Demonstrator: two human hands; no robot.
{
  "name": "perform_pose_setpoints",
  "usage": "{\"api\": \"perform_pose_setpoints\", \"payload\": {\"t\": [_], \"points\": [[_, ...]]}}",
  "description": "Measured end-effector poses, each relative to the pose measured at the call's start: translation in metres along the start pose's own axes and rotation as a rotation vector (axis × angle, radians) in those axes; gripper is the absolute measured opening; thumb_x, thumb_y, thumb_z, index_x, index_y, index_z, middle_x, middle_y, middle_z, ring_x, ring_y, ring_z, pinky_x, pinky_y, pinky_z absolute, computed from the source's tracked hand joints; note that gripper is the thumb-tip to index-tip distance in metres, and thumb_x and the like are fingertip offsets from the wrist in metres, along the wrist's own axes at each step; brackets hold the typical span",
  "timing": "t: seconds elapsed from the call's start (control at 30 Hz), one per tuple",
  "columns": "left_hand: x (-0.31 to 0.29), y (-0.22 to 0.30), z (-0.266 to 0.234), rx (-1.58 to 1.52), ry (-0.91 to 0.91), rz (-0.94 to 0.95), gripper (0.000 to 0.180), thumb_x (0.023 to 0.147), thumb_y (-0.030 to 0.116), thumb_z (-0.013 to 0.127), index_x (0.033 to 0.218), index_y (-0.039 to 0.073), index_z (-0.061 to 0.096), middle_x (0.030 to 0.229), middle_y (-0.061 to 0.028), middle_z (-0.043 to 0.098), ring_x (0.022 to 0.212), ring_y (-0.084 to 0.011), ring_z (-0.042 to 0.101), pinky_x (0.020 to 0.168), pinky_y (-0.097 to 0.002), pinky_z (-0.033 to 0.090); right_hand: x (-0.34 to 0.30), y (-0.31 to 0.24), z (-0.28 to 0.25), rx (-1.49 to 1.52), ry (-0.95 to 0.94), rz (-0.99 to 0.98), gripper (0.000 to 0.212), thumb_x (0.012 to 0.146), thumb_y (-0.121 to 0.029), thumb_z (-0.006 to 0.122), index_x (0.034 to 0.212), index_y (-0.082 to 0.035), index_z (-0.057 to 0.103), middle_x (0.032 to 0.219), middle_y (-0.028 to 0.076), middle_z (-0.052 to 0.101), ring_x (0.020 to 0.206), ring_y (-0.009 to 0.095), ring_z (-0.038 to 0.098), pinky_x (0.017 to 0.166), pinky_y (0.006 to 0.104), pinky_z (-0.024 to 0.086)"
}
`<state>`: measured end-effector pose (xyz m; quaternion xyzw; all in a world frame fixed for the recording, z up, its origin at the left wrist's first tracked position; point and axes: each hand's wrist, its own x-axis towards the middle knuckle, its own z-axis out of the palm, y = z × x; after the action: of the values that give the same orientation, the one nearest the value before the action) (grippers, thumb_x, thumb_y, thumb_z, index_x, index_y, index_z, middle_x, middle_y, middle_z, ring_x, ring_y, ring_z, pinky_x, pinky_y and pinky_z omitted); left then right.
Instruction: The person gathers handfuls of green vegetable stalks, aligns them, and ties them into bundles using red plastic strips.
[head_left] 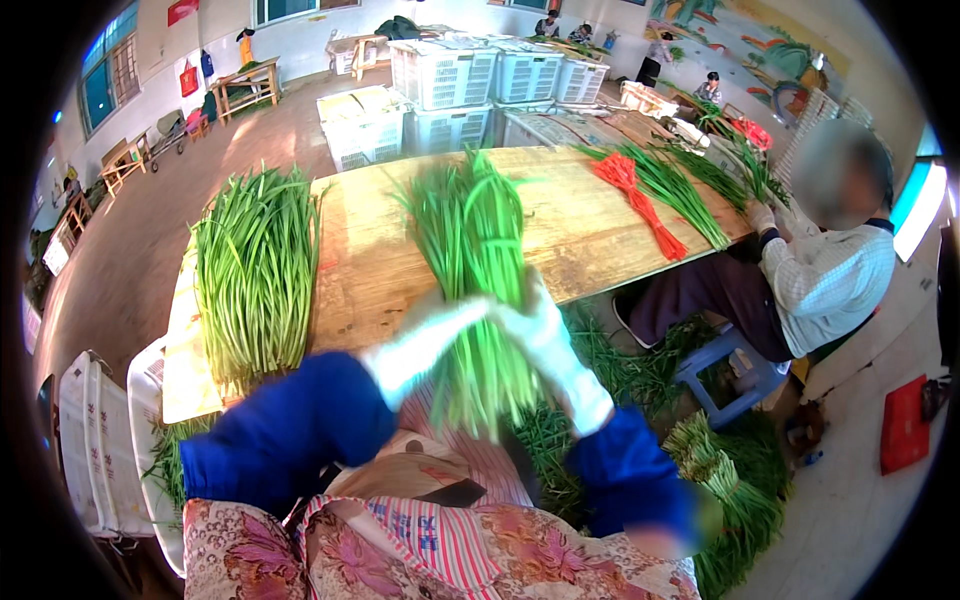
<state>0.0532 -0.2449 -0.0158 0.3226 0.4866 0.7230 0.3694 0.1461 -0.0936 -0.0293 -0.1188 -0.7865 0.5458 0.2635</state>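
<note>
Both my hands wear white gloves and blue sleeves. Between them, over the near edge of the wooden table [380,230], stands a bunch of green chives [490,225], leaf tips away from me and pale stalk ends hanging toward my lap. A band of leaf seems to cross its upper part. My left hand [430,335] wraps the bunch from the left, slightly blurred. From the right, my right hand [535,320] closes on it, fingers pointing up along the stalks. Left of them a wide pile of loose chives [255,280] lies on the table.
Red ties [640,205] and more chives [680,195] lie on the table's right. A co-worker [825,260] sits there, near a blue stool [730,370]. Chive bundles [725,480] cover the floor at my right. White crates [445,75] stand beyond the table, a white tub [148,420] at left.
</note>
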Motion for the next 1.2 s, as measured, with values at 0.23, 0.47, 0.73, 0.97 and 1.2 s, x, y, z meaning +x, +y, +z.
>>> {"api": "perform_pose_setpoints", "payload": {"t": [0.23,0.47,0.73,0.97,1.2], "points": [[-0.063,-0.009,0.028,-0.018,0.062,-0.169,0.074,0.074,0.024,0.077,0.132,0.002,0.037,0.115,-0.0087,0.057,0.105,-0.0175,0.053,0.094,-0.0304,0.040,-0.094,0.009,-0.020,0.387,-0.156,0.281,0.088,0.078,-0.029,0.071,0.142,-0.003,0.019,0.134,0.011,0.042,0.120,0.022,0.043,0.100,0.0342,0.036],[-0.062,-0.008,0.031,0.133,0.085,-0.075,0.064,0.078,0.021,0.072,0.130,0.001,0.040,0.114,-0.0068,0.056,0.102,-0.0149,0.053,0.091,-0.0294,0.042,-0.064,-0.005,-0.005,0.392,-0.073,0.114,0.080,0.075,-0.028,0.074,0.134,0.005,0.030,0.121,0.017,0.052,0.111,0.025,0.051,0.097,0.0340,0.038],[-0.029,0.016,0.043,0.174,0.042,0.389,0.059,0.072,-0.007,0.066,0.126,0.009,0.046,0.108,-0.0008,0.057,0.099,-0.0118,0.054,0.083,-0.0259,0.046,-0.029,-0.065,-0.008,0.458,0.072,-0.151,0.082,0.064,-0.011,0.080,0.131,0.000,0.034,0.114,0.012,0.057,0.102,0.020,0.056,0.090,0.0325,0.045],[0.034,0.141,0.042,0.683,0.076,0.693,0.049,0.073,0.005,0.071,0.118,0.006,0.053,0.104,-0.0029,0.061,0.094,-0.0138,0.056,0.082,-0.0301,0.048,0.036,-0.176,-0.038,0.358,-0.044,-0.385,0.071,0.067,-0.006,0.074,0.127,-0.001,0.037,0.108,0.010,0.058,0.096,0.019,0.057,0.086,0.0318,0.047],[0.059,0.154,0.017,0.516,-0.046,0.531,0.057,0.074,0.016,0.076,0.123,0.003,0.050,0.108,-0.0044,0.061,0.099,-0.0147,0.056,0.088,-0.0294,0.046,0.092,-0.140,-0.040,0.283,-0.055,-0.472,0.064,0.069,-0.015,0.077,0.123,0.000,0.045,0.109,0.008,0.058,0.098,0.018,0.055,0.087,0.0307,0.045]]}}
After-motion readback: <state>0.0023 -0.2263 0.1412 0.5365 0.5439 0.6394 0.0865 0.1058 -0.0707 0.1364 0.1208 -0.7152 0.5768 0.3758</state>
